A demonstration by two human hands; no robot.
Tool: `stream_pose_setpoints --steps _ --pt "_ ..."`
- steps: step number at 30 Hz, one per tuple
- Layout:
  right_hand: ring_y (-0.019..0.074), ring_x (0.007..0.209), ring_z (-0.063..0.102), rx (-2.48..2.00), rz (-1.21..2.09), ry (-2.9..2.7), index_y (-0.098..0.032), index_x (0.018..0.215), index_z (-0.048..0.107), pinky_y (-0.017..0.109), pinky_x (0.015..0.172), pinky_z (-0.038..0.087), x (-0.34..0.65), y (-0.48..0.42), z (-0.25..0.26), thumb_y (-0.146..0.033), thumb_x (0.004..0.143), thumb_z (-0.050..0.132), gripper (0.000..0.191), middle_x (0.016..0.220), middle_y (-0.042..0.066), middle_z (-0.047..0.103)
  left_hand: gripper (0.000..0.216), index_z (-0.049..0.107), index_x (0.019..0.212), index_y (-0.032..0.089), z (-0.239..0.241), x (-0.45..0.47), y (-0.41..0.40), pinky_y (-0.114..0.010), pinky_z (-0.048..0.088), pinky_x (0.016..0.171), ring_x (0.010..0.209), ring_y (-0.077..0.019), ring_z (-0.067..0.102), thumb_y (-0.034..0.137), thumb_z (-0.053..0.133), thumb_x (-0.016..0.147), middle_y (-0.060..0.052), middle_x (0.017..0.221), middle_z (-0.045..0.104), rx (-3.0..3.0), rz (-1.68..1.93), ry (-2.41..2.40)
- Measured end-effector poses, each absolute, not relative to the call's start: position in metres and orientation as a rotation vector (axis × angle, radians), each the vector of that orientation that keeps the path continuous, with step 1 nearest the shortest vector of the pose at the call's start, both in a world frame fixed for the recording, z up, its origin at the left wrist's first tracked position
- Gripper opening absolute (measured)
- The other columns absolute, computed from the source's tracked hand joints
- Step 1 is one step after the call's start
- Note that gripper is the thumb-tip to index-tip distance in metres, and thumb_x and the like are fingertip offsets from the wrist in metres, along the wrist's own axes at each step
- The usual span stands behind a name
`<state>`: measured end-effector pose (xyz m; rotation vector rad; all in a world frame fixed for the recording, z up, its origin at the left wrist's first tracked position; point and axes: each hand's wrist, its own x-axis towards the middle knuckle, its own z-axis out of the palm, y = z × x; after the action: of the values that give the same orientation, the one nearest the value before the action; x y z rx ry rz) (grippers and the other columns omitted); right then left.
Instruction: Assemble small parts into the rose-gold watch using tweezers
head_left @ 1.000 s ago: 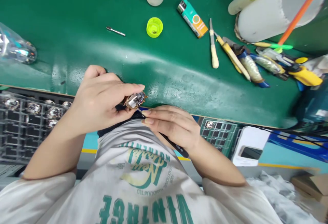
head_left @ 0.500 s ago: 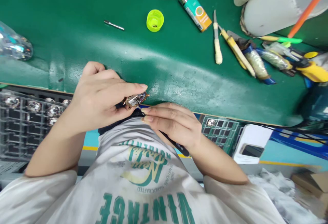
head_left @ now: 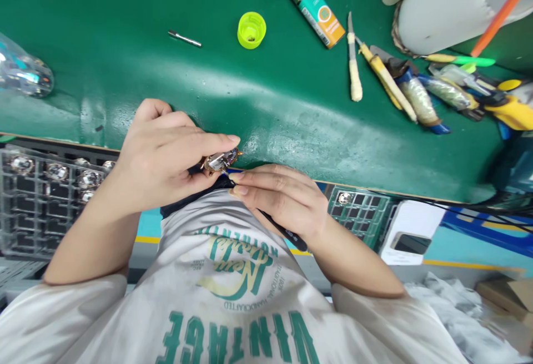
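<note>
My left hand [head_left: 160, 156] is closed around the edge of a small round watch case [head_left: 217, 162], with rose-gold metal at its rim and bright parts inside. Thumb and fingers cover much of it. From the right, my right hand [head_left: 287, 197] pinches a pair of black tweezers [head_left: 288, 234] whose back end sticks out below the palm. Their fine tip meets the lower right side of the case; whether it grips a part there is too small to tell. Both hands are at the near edge of the green bench mat [head_left: 137, 70].
A yellow-green cap [head_left: 251, 30], a thin metal rod [head_left: 185, 39] and a lighter [head_left: 318, 11] lie beyond my hands. Knives and pliers [head_left: 416, 95] cluster at right. Compartment trays [head_left: 37, 203] with watch parts sit below the bench edge on both sides. A phone [head_left: 411, 243] rests at lower right.
The view has shifted very slightly. Both hands keep their hold, and the tweezers' tip stays at the watch case with hardly any movement.
</note>
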<state>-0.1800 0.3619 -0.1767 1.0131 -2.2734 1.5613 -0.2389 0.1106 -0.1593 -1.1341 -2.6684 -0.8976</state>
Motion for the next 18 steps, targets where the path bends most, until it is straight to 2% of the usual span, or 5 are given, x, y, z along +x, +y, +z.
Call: stream_pose_setpoints --steps 15,18 --pt "0.0232 0.109 0.083 0.985 1.522 -2.281 -0.013 0.120 0.074 0.038 0.092 0.073 -0.1784 0.3606 -0.1778 -0.010 0.099 0.077 0.021 0.119 0.017 0.084 0.027 0.065 0.130 0.036 -0.1576 -0.2388 0.1104 -0.048 0.046 0.083 0.077 -0.0173 0.070 0.032 0.069 0.103 0.010 0.089 0.077 -1.140 -0.851 -2.730" --pt "0.0236 0.108 0.083 0.991 1.525 -2.267 -0.011 0.118 0.075 0.038 0.091 0.073 -0.1794 0.3600 -0.1786 -0.009 0.098 0.078 0.020 0.118 0.018 0.084 0.026 0.065 0.130 0.035 -0.1571 -0.2392 0.1101 -0.048 0.045 0.083 0.077 -0.0171 0.069 0.032 0.069 0.104 0.010 0.089 0.077 -1.147 -0.851 -2.718"
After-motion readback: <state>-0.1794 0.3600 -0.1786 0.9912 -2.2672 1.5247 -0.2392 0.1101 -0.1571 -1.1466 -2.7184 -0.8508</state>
